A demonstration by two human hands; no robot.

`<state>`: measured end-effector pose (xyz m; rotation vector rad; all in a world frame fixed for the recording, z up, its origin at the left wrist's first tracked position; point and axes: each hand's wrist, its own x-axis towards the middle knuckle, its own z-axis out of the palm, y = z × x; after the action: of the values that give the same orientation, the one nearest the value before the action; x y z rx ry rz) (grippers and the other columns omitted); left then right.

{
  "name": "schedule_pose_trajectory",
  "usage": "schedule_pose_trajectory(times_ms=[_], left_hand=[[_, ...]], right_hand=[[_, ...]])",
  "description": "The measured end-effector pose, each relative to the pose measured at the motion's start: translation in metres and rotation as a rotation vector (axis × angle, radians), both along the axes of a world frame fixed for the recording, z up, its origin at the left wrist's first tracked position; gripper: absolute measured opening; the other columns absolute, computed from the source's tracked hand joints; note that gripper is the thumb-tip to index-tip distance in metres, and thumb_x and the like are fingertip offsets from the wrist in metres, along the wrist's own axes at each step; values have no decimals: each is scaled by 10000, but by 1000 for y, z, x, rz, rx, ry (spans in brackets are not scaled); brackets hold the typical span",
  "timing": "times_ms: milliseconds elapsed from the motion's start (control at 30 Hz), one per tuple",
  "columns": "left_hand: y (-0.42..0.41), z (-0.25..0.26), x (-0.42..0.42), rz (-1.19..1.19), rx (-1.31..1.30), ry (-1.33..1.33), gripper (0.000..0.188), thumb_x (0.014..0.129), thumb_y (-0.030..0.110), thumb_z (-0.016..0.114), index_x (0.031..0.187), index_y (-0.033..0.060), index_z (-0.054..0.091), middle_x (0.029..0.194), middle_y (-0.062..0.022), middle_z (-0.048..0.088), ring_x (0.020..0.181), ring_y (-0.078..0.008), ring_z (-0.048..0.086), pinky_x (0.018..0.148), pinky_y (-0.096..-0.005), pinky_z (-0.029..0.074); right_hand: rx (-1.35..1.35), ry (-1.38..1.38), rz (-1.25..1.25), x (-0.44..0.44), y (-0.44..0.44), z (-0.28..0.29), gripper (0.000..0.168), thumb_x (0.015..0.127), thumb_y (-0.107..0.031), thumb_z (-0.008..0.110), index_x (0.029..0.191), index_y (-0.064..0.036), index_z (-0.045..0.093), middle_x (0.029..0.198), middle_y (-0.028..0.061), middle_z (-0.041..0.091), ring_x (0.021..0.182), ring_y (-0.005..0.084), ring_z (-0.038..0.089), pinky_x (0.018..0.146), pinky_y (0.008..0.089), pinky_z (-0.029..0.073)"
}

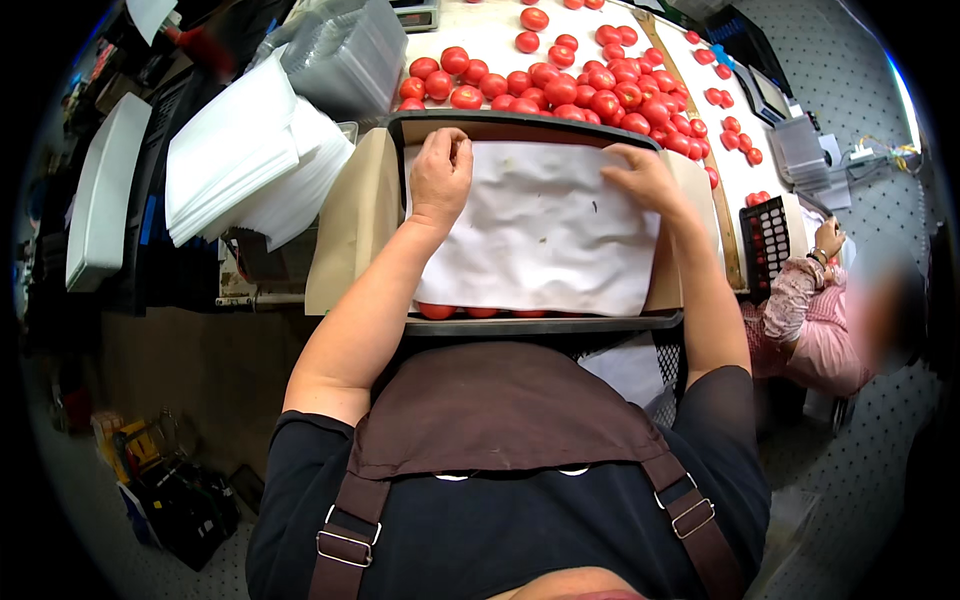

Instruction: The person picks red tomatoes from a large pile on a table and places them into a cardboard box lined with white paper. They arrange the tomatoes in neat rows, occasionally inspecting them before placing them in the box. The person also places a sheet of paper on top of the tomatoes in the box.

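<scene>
A black plastic crate stands before me, lined with brown paper that sticks out past its left side. Inside it, a white sheet lies over tomatoes; a few show under its near edge. The sheet is wrinkled and bears small dark specks. My left hand is at the sheet's far left corner, fingers curled; whether they pinch the sheet is hidden. Over the far right corner is my right hand, with thumb and fingers apart and nothing seen between them.
Many loose tomatoes lie on the white table beyond the crate. To the left are a stack of white sheets and nested clear plastic containers. A wooden strip divides the table. At right, another person's hand is over a smaller crate.
</scene>
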<state>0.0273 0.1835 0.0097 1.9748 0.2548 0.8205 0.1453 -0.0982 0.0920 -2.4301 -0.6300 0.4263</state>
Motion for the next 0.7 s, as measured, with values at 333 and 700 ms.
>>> schedule_pose_trajectory(times_ms=[333,700], left_hand=[[-27,20,-29,-214,-59,-302,73,895,89,593,945,35,592,855,-130,587,760,-298,597,705,-397,487],[-57,-3,-56,-827,-91,-88,159,988,152,562,1043,24,638,883,-7,589,765,-95,526,697,-241,461]], right_hand=[[216,-1043,-443,-166,-149,126,307,937,-23,643,1239,29,628,1161,75,674,1058,131,604,944,274,475],[28,-881,-1524,-581,-222,30,349,975,-195,616,1235,38,604,1113,103,680,987,145,605,902,298,475]])
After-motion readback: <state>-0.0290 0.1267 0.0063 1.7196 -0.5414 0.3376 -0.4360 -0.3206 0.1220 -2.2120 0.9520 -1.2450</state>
